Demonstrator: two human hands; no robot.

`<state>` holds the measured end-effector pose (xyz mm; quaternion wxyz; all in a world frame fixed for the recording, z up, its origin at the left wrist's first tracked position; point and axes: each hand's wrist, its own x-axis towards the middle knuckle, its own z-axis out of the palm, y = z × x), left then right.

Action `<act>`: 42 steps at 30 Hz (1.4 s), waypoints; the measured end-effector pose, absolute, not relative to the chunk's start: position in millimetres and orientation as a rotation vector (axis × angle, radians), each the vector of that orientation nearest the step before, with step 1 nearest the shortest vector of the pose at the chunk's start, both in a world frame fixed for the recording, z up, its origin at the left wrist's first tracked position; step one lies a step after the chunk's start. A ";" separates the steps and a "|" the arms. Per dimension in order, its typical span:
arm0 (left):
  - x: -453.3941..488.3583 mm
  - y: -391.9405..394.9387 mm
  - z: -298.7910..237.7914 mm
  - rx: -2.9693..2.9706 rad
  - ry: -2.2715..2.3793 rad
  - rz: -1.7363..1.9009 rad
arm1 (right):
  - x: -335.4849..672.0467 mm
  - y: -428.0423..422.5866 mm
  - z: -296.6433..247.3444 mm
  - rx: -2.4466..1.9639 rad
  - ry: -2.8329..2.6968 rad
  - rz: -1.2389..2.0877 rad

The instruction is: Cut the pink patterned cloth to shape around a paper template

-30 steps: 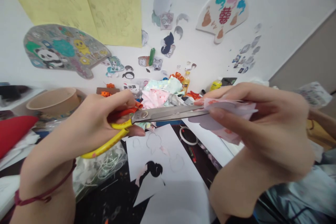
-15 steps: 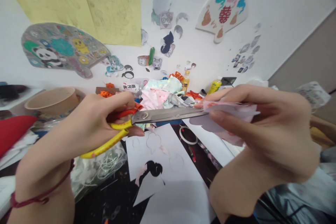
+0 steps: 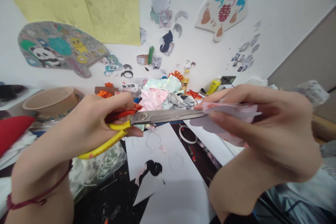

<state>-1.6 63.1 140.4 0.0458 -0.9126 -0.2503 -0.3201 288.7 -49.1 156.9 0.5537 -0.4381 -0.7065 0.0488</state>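
Panda cutout [image 3: 59, 49] on white wall [image 3: 288, 17]

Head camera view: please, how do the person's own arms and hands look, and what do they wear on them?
Both arms are bare, with no sleeve in view. The left hand and the right hand have no gloves, and no ring shows on them. A thin dark red cord with a small knot goes around the left wrist. The right forearm shows no band.
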 end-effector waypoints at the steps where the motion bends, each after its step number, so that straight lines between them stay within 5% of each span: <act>1: -1.6 63.2 140.5 -2.801 -0.736 -0.960 | 288.5 -49.1 157.6 -1.032 -1.673 0.114; 42: 0.9 68.1 140.1 -2.813 -0.558 -1.016 | 291.4 -54.4 163.2 -1.076 -1.703 0.203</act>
